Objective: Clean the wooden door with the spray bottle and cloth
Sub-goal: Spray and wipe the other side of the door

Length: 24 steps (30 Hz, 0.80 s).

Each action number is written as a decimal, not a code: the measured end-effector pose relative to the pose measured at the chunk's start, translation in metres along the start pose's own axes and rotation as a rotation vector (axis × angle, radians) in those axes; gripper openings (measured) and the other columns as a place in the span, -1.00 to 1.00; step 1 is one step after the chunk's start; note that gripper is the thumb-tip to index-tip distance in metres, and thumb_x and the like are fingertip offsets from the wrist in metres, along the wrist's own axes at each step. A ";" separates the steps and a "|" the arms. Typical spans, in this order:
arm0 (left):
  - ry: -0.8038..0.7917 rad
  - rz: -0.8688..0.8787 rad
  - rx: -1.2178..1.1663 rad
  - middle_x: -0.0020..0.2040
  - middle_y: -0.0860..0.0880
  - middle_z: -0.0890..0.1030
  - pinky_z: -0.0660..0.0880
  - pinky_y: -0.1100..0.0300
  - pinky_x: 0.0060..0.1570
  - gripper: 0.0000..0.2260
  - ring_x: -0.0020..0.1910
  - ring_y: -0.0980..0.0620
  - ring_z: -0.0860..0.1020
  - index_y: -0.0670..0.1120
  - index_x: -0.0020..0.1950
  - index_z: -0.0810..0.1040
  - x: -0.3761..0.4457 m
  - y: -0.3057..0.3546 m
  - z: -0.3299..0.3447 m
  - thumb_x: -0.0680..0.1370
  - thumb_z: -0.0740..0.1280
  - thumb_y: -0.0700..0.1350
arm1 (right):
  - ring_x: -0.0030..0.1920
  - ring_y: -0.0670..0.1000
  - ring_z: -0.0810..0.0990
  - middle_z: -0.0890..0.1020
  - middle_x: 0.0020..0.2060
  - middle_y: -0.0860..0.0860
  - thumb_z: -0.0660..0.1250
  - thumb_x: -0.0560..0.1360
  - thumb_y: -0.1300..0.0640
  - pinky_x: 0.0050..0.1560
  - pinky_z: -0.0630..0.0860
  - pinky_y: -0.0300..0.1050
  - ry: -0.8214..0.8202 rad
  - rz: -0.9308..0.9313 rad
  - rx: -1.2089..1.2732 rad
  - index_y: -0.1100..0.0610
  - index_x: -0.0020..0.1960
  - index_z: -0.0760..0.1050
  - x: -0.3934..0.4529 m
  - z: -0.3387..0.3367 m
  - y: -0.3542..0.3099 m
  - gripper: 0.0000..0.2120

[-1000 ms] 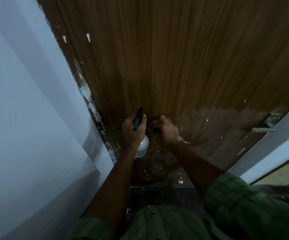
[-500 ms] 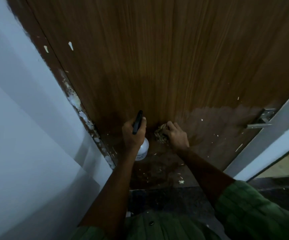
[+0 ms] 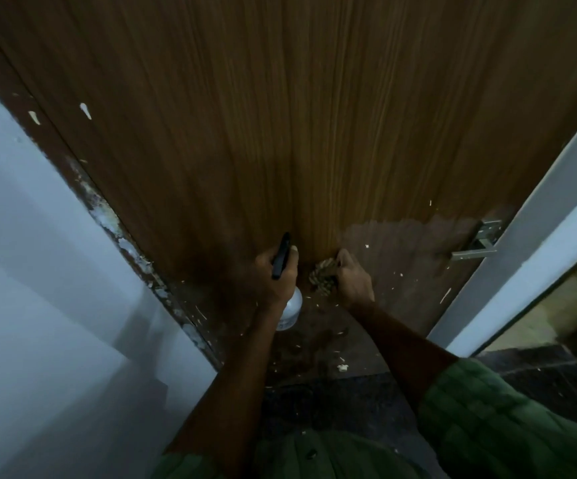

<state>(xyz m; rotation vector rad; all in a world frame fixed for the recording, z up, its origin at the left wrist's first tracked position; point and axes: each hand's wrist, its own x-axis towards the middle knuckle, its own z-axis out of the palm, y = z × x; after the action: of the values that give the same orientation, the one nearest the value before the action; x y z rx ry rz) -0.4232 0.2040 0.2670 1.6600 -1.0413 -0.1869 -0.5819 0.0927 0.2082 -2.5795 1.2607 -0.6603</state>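
The right hand has slid a little to the right since a moment ago, and the cloth now sticks out on its left side. The left hand is in about the same spot as before.

The right hand's fingers are curled tight round the cloth and press it on the door. The cloth is a small, bunched-up lump, pale and stripy, and looks rough.

The left hand's fingers wrap round the spray bottle, just beside the cloth. The bottle has a round, smooth white body that hangs below the hand. Its black top is long and thin and pokes up above the fingers.

The door is brown wood with thin lines running up and down. Low down by the hands it looks darker and duller, with small white flecks and chips on it. A shiny metal handle with a flat, straight bar sits near the door's right edge. The dark door frame on the left is bumpy with crusty white blobs. Beside it is a smooth, pale wall. The person's sleeve is green with a ribbed look.
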 end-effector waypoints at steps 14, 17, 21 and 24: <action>0.051 -0.040 -0.118 -0.42 0.02 0.60 0.47 0.32 -0.35 -0.75 -0.43 0.08 0.57 -0.06 -0.23 0.63 -0.013 0.045 0.059 0.66 0.42 -0.10 | 0.27 0.14 0.56 0.51 0.32 0.13 0.38 0.61 0.11 0.20 0.57 0.04 -0.131 0.031 0.112 0.13 0.39 0.42 0.002 -0.040 0.038 -0.61; 0.069 -0.073 -0.180 -0.40 0.00 0.61 0.51 0.19 -0.35 -0.75 -0.42 0.08 0.57 -0.06 -0.20 0.64 -0.008 0.049 0.064 0.67 0.40 -0.06 | 0.31 0.11 0.50 0.45 0.33 0.07 0.61 0.39 -0.02 0.12 0.60 -0.01 0.107 -0.129 0.109 0.04 0.34 0.55 0.012 -0.050 0.039 -0.43; 0.078 -0.034 -0.151 -0.42 0.08 0.55 0.42 0.34 -0.37 -0.75 -0.44 0.11 0.53 -0.13 -0.22 0.61 -0.011 0.060 0.080 0.66 0.41 -0.13 | 0.13 0.11 0.54 0.47 0.18 0.07 0.37 0.48 0.00 -0.07 0.47 -0.15 0.496 -0.162 0.128 0.03 0.26 0.55 0.025 -0.077 0.039 -0.63; 0.056 -0.076 -0.173 -0.40 0.04 0.58 0.44 0.35 -0.36 -0.76 -0.42 0.11 0.56 -0.12 -0.20 0.62 -0.014 0.060 0.089 0.66 0.42 -0.13 | 0.16 0.13 0.58 0.53 0.22 0.07 0.40 0.52 0.03 -0.07 0.62 -0.04 0.189 -0.315 0.040 0.05 0.26 0.58 0.012 -0.063 0.063 -0.68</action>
<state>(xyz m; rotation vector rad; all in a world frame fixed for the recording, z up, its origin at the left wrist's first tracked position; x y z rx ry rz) -0.5170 0.1509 0.2795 1.5405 -0.8953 -0.2712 -0.6492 0.0461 0.2451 -2.7612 0.8797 -0.9969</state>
